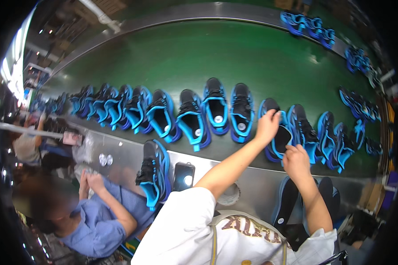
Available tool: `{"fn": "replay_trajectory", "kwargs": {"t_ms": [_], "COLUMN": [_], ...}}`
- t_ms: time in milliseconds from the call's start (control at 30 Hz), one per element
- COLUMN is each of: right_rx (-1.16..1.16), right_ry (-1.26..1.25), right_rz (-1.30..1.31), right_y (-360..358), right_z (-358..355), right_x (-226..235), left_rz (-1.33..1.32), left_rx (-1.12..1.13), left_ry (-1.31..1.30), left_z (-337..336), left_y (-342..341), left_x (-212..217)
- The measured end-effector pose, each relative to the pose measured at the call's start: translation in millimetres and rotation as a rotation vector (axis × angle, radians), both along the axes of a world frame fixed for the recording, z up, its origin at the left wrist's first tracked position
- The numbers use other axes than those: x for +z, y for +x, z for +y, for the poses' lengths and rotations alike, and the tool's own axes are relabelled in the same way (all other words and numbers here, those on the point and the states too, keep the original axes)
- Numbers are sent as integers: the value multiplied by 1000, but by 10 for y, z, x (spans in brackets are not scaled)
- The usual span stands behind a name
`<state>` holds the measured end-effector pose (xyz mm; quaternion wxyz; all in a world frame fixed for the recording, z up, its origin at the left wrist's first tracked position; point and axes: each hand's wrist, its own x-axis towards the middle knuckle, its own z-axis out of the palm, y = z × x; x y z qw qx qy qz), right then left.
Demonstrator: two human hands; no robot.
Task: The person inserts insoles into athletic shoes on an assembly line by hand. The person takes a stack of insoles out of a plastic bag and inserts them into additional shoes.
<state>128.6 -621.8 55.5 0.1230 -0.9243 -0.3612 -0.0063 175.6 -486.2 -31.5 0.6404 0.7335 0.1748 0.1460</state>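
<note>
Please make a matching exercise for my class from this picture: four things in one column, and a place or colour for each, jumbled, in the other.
Column one
1. Phone
2. Long surface under the main row of shoes
3. Seated co-worker's top
4. Wearer's right hand

Column two
A. Light blue
B. At the opening of a black-and-blue shoe
C. On the metal ledge, just right of a lone shoe
D. Green

Right pairs: 1-C, 2-D, 3-A, 4-B
</note>
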Motion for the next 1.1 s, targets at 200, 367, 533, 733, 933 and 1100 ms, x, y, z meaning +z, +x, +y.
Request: {"fn": "replay_trajectory", "kwargs": {"t_ms": [200, 367, 533, 733, 933, 1100], "right_rx": [-18, -170, -132, -296, -194, -222], "right_ry": [-14, 40, -141, -30, 35, -289], "right_rz": [30, 15, 64, 117, -78, 508], "right_y": [23, -20, 35, 198, 27, 377], "right_z": [73, 78, -31, 324, 195, 158], "right_x": [-127, -330, -592, -814, -363, -248], "left_rz": [-72, -52, 41, 144, 178, 143], "left_rx": [96, 49, -143, -264, -286, -354], "left_ry": [23, 18, 33, -78, -25, 75], "left_z": [-95, -79, 16, 166, 228, 198], "left_y": [-130, -105, -87, -34, -39, -58], "left_x": [-34, -10, 98, 4, 39, 126]}}
